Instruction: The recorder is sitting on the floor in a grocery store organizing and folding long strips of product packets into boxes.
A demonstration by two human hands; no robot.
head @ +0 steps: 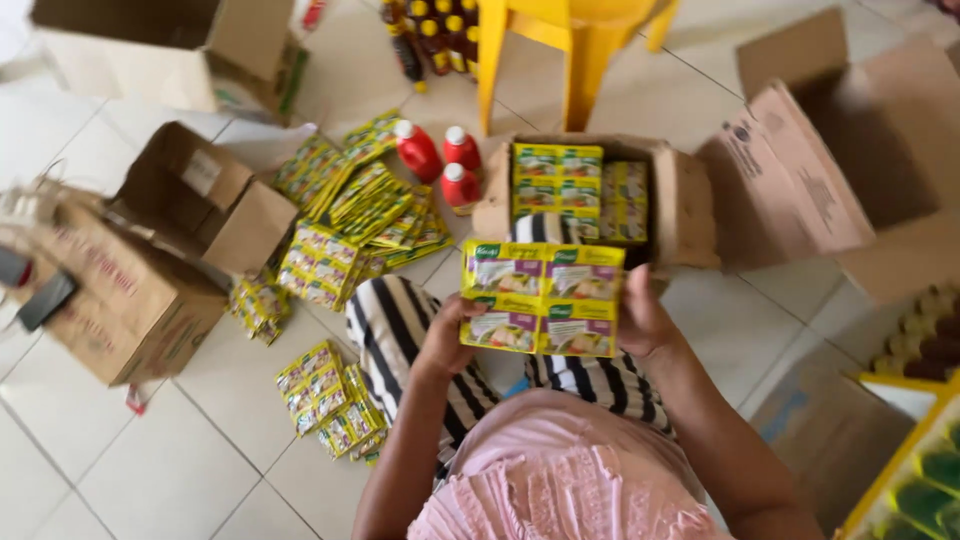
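A flat block of yellow-and-green seasoning packets (pixel 542 298) is being held up in front of the body, above striped-trousered knees. It is being clamped at its two short ends: the left hand (pixel 447 335) is closed on its left edge, the right hand (pixel 640 318) on its right edge, so the block's long axis is running straight from one grip to the other, and neither hand is nearer than its fellow. Directly beyond the block, away from the body, an open cardboard carton (pixel 688 205) is lying on the tiled floor (pixel 160 460), partly filled with packets of the same kind. Loose stacks of packets (pixel 360 215) are being left spread on the floor to the left, beside three red bottles (pixel 445 160).
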